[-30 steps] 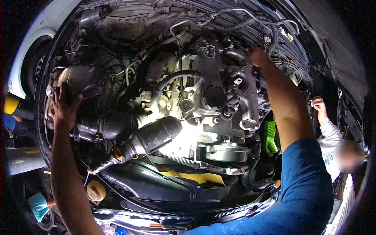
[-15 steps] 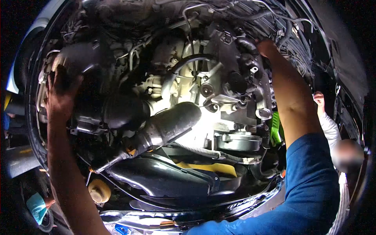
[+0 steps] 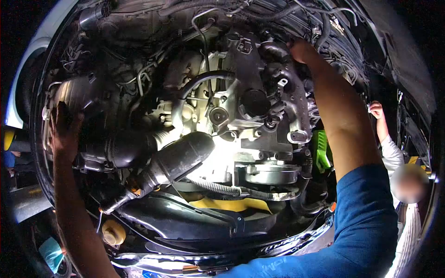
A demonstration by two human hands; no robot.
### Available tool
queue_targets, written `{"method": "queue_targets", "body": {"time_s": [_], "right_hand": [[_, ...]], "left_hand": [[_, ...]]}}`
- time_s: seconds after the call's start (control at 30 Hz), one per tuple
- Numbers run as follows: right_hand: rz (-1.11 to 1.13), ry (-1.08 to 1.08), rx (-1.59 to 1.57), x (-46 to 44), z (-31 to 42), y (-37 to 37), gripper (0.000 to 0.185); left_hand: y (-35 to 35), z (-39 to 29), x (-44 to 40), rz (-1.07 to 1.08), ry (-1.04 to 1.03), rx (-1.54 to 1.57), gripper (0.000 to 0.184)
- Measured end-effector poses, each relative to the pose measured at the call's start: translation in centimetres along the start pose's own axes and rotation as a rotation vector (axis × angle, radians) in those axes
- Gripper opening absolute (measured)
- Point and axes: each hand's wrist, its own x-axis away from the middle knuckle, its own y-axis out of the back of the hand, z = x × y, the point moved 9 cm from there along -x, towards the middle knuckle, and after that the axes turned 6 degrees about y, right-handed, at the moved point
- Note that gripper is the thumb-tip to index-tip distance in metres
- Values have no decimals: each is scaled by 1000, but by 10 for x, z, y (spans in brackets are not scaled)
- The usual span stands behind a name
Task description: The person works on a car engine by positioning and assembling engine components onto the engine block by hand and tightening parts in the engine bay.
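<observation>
My left hand (image 3: 65, 134) lies with fingers spread on the dark housing (image 3: 85, 97) at the left of the engine bay. At the upper right, my right hand (image 3: 302, 51) reaches in beside the intake manifold (image 3: 289, 95) and the wiring; its fingertips are hidden, and so is whatever they touch. Between my arms is the engine, with a round black cap (image 3: 254, 103) on top. A wide black air hose (image 3: 185, 155) runs in front of it, brightly lit from behind.
A person in a light top (image 3: 393, 155) stands at the right, one hand (image 3: 376, 110) raised near the bay's edge. A bright green object (image 3: 321, 150) sits under my right forearm. A yellowish cap (image 3: 113, 231) is at the lower left, near a teal cloth (image 3: 51, 255).
The view swung one way and then back, shifting the whole engine bay in the picture. Both my hands stay at about the same spots on the engine bay.
</observation>
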Motion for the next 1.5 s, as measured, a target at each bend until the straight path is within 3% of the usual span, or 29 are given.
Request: {"method": "queue_targets", "body": {"time_s": [0.1, 0.2, 0.27, 0.37, 0.43, 0.5, 0.53, 0.63, 0.67, 0.8, 0.9, 1.2, 1.5], "right_hand": [[146, 330, 362, -11, 8, -16, 50], [31, 145, 58, 3, 10, 18, 48], [3, 222, 186, 4, 15, 15, 48], [133, 293, 410, 2, 20, -9, 48], [129, 258, 410, -5, 14, -21, 49], [-27, 166, 247, -16, 2, -23, 51], [-6, 88, 159, 9, 19, 3, 56], [137, 117, 102, 32, 52, 24, 67], [99, 128, 40, 48, 62, 39, 80], [267, 120, 195, 63, 77, 46, 87], [340, 124, 144, 57, 75, 43, 87], [98, 153, 267, 78, 105, 64, 85], [281, -2, 268, 39, 66, 18, 80]], "left_hand": [[20, -17, 7, 67, 82, -33, 87], [5, 2, 3, 84, 97, -20, 87], [-5, 11, -1, 69, 65, 22, 87], [-7, 10, -1, 61, 42, 42, 88], [-5, 9, 0, 52, 72, -4, 90], [0, 6, 0, 44, 94, -19, 92], [3, 3, 1, 45, 102, -22, 93], [4, -4, 2, 56, 110, -31, 95], [-3, 2, 2, 1, 14, -28, 94], [4, -4, 4, 20, 91, -12, 94], [6, -3, 6, -15, 82, -8, 94], [31, -27, 16, 30, 140, 76, 96], [20, -24, 7, 24, 106, 87, 98]]}}
